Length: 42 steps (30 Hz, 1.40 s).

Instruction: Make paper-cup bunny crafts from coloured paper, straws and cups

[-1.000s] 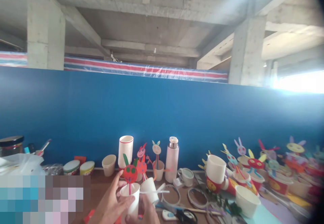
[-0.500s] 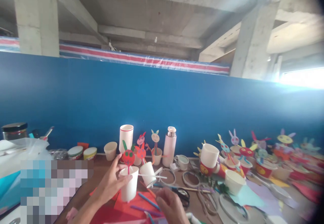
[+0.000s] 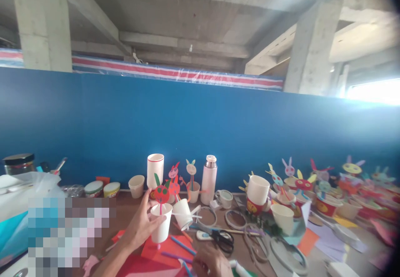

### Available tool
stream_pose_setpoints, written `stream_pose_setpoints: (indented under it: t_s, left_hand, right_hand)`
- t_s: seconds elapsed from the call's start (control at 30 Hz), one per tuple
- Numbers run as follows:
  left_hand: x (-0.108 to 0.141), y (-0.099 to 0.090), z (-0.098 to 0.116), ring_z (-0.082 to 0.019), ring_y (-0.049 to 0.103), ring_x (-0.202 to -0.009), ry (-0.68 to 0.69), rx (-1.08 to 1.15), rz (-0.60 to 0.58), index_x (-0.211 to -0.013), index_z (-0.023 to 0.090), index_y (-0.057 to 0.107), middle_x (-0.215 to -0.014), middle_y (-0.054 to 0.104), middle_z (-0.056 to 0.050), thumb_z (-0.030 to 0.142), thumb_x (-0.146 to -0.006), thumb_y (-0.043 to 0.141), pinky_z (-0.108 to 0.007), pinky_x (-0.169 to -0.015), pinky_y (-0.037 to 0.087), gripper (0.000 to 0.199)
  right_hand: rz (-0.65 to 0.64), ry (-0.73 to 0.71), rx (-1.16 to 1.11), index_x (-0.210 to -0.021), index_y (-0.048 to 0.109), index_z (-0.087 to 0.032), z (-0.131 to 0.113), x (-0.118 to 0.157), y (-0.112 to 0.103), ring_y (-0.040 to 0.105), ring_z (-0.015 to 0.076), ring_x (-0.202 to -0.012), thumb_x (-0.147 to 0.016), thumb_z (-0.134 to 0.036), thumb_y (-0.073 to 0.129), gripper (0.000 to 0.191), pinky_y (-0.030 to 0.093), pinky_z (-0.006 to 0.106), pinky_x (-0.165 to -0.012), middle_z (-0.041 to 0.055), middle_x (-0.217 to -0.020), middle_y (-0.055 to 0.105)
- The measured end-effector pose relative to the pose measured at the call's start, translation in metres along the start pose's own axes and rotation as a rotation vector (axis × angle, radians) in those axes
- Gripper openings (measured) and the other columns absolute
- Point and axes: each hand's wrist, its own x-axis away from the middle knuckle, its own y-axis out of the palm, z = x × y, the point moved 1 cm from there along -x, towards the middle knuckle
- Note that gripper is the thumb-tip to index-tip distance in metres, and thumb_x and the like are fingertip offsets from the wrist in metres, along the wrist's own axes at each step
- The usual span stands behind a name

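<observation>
My left hand point(image 3: 142, 222) is wrapped round a white paper cup point(image 3: 161, 229), raised slightly above red paper. A red paper rabbit face point(image 3: 161, 194) with green ears and eyes stands out of the cup on a thin stem. My right hand point(image 3: 212, 261) is low at the front edge of view, back up, fingers curled downward; whatever lies under them is hidden. Blue and purple sticks point(image 3: 178, 258) lie on the red paper point(image 3: 151, 250) just left of it. Black-handled scissors point(image 3: 223, 239) lie beyond it.
A tipped white cup point(image 3: 183, 215) rests behind the held one, near a pale thermos point(image 3: 209, 181). Tape rings point(image 3: 236, 220) are scattered at centre. Several rabbit figures in cups point(image 3: 303, 187) crowd the right side. A blue partition point(image 3: 175, 118) runs behind.
My right hand has dropped lower, uncovering the scissors. The held cup has shifted slightly right and up. At right, a pale cup has moved left and the teal paper has shifted, exposing orange paper.
</observation>
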Motion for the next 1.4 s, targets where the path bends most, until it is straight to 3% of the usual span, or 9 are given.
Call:
stream_pose_setpoints:
  t_s: [0.1, 0.2, 0.3, 0.43, 0.6, 0.93, 1.13, 1.27, 1.4]
  left_hand:
    - [0.005, -0.002, 0.009, -0.028, 0.063, -0.102, -0.012, -0.021, 0.028, -0.143, 0.011, 0.009, -0.116, 0.062, -0.017, 0.045, -0.065, 0.068, -0.035, -0.088, 0.049, 0.104]
    - [0.007, -0.007, 0.016, -0.029, 0.065, -0.098, -0.066, 0.042, -0.054, -0.142, 0.015, 0.012, -0.116, 0.063, -0.017, 0.050, -0.064, 0.069, -0.035, -0.083, 0.051, 0.103]
    - [0.007, -0.011, 0.019, -0.030, 0.061, -0.105, -0.116, 0.167, -0.169, -0.142, 0.015, 0.006, -0.121, 0.061, -0.019, 0.052, -0.065, 0.069, -0.036, -0.085, 0.050, 0.106]
    - [0.006, -0.010, 0.016, -0.028, 0.056, -0.114, -0.157, 0.209, -0.296, -0.143, 0.019, 0.004, -0.121, 0.061, -0.015, 0.048, -0.073, 0.065, -0.034, -0.090, 0.047, 0.097]
    - [0.005, -0.007, 0.003, -0.030, 0.060, -0.108, -0.167, 0.216, -0.323, -0.142, 0.019, 0.006, -0.119, 0.063, -0.014, 0.053, -0.065, 0.070, -0.036, -0.089, 0.048, 0.106]
    - [0.000, -0.022, -0.014, -0.031, 0.055, -0.114, -0.032, -0.074, -0.062, -0.141, 0.017, 0.017, -0.122, 0.057, -0.015, 0.056, -0.065, 0.064, -0.039, -0.097, 0.041, 0.097]
    - [-0.006, -0.029, -0.028, -0.032, 0.052, -0.117, -0.014, -0.041, -0.007, -0.140, 0.015, 0.021, -0.124, 0.057, -0.017, 0.053, -0.064, 0.066, -0.041, -0.097, 0.042, 0.096]
    - [-0.002, -0.030, -0.018, -0.033, 0.044, -0.125, -0.108, 0.085, -0.045, -0.141, 0.018, 0.019, -0.132, 0.052, -0.016, 0.055, -0.063, 0.067, -0.039, -0.098, 0.042, 0.099]
    - [0.000, -0.025, -0.009, -0.031, 0.049, -0.120, -0.107, 0.223, -0.157, -0.142, 0.019, 0.010, -0.130, 0.054, -0.016, 0.056, -0.062, 0.069, -0.038, -0.094, 0.044, 0.106]
  right_hand:
    - [-0.007, 0.019, -0.034, -0.066, 0.067, -0.023, -0.004, 0.001, -0.009, 0.056, 0.0158, -0.059, -0.071, -0.014, 0.058, 0.014, 0.035, 0.023, -0.057, -0.0002, -0.063, 0.064]
    - [0.006, 0.155, -0.200, -0.064, 0.065, -0.019, -0.008, -0.002, -0.021, 0.052, 0.0146, -0.058, -0.076, -0.019, 0.054, 0.017, 0.034, 0.024, -0.056, 0.0002, -0.061, 0.060]
    - [0.012, 0.337, -0.618, -0.063, 0.063, -0.015, -0.009, -0.006, -0.026, 0.047, 0.0113, -0.053, -0.078, -0.030, 0.054, 0.023, 0.032, 0.022, -0.051, -0.0017, -0.054, 0.052]
    - [-0.042, 0.490, -1.287, -0.096, 0.059, -0.014, -0.011, -0.010, -0.021, 0.045, 0.0072, -0.048, -0.065, -0.049, 0.070, 0.048, 0.029, 0.017, -0.043, -0.0017, -0.066, 0.058]
    - [0.023, 0.545, -1.550, -0.102, 0.052, -0.016, -0.014, -0.011, -0.019, 0.049, 0.0061, -0.051, -0.057, -0.044, 0.081, 0.061, 0.030, 0.014, -0.042, -0.0020, -0.070, 0.060]
    - [-0.007, 0.460, -1.278, -0.097, 0.054, -0.014, -0.003, -0.005, 0.006, 0.035, 0.0042, -0.037, -0.064, -0.054, 0.071, 0.055, 0.022, 0.016, -0.037, -0.0048, -0.051, 0.055]
    - [-0.109, 0.382, -0.883, -0.076, 0.062, -0.012, -0.013, 0.001, 0.000, 0.050, 0.0108, -0.053, -0.072, -0.022, 0.058, 0.012, 0.036, 0.021, -0.052, -0.0009, -0.058, 0.057]
    - [-0.125, 0.340, -0.713, -0.068, 0.064, -0.012, -0.019, -0.001, -0.010, 0.050, 0.0120, -0.054, -0.074, -0.021, 0.051, 0.016, 0.035, 0.020, -0.052, -0.0010, -0.055, 0.056]
    - [-0.042, 0.291, -0.550, -0.064, 0.065, -0.014, -0.029, -0.009, -0.026, 0.051, 0.0127, -0.058, -0.078, -0.021, 0.049, 0.022, 0.034, 0.020, -0.054, -0.0006, -0.057, 0.058]
